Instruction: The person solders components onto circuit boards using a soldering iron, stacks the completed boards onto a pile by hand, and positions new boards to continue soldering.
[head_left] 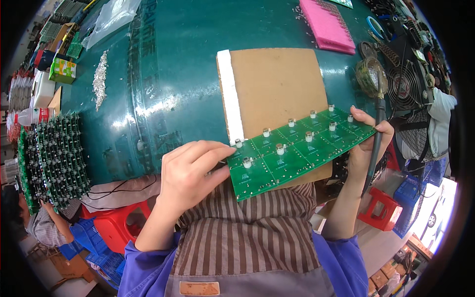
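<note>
A green circuit board panel (289, 156), with two rows of small white cylindrical parts on it, is tilted above the table edge in front of my apron. My left hand (190, 171) pinches its left end between thumb and fingers. At the far right corner, my right hand (368, 143) grips the panel. A soldering iron (378, 128) with a dark handle crosses that hand's fingers and seems tucked between them. Its tip points away from me, toward a round metal tin (370, 76). Beneath the panel lies a brown board (277, 89) with a white strip along its left side.
Upright stacks of populated circuit boards (57, 161) stand at the left. A pile of small metallic bits (100, 81) lies on the green mat (178, 64). Pink foam (329, 27) holding pins is at the back right, near a black fan (403, 84). Red stools (380, 210) stand below.
</note>
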`<state>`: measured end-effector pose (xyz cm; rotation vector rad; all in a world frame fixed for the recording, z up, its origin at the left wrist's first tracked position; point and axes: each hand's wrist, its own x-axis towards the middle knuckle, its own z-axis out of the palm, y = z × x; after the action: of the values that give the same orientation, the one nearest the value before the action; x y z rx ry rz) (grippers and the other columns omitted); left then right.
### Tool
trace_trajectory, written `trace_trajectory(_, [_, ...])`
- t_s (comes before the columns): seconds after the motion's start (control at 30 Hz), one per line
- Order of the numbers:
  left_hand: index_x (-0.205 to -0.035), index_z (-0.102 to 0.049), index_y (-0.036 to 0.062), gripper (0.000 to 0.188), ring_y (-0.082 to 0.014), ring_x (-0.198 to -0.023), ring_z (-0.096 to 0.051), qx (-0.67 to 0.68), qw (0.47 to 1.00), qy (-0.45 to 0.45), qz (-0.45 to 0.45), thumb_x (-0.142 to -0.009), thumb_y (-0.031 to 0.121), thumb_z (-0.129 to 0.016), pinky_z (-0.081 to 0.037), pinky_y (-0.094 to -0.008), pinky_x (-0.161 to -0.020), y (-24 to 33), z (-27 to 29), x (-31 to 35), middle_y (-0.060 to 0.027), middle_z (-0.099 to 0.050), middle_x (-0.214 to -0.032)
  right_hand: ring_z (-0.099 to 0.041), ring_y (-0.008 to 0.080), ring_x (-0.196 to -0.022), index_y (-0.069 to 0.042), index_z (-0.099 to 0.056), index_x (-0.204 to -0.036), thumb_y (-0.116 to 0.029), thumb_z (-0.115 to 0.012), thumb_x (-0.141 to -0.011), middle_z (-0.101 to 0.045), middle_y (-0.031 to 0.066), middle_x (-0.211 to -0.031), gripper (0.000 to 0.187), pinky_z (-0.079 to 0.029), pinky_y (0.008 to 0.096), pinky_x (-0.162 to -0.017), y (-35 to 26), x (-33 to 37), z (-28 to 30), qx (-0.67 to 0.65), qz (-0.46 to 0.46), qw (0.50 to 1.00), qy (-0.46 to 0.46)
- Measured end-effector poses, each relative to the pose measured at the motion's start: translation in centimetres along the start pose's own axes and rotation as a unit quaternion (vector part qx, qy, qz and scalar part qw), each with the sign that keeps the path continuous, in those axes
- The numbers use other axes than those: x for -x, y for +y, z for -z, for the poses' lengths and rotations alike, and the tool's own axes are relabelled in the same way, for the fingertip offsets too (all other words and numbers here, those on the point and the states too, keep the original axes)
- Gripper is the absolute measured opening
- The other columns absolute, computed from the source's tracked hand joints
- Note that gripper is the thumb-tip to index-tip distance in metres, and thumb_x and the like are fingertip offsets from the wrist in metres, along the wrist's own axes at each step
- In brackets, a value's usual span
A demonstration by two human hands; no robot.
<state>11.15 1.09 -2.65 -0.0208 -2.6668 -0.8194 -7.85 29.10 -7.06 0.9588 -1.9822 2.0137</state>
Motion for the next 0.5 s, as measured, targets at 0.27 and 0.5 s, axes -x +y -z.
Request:
trace_trajectory(0.27, [-0.087,-0.07,0.0088,0.023,-0.0185,-0.068,-0.065,0.016,0.999,0.039,-0.018,-0.065,0.004,-0.072,-0.052,-0.0308,-0.057,-0.6,-1.7,0.2,-0.0023,-0.068,-0.083,-0.059,0.0338,-0.113,-0.01,-0.031,-0.113,-0.013,-0.085,-0.071,-0.061,0.0235,-0.114,0.069,-0.042,0.0483,-0.104,-0.4,0.1,0.2,-0.003,-0.006,1.0,-0.002])
trace_trajectory(0.5, [-0.089,-0.072,0.0077,0.027,-0.0097,-0.05,-0.054,-0.093,0.98,0.14,-0.108,-0.063,0.0,-0.072,-0.039,-0.0242,-0.044,-0.5,-2.2,0.6,-0.0028,-0.071,-0.081,-0.058,0.0337,-0.116,-0.01,-0.031,-0.112,-0.008,-0.085,-0.069,-0.059,0.0275,-0.119,0.069,-0.047,0.0431,-0.1,-0.3,0.1,-0.1,-0.015,-0.026,0.999,0.02])
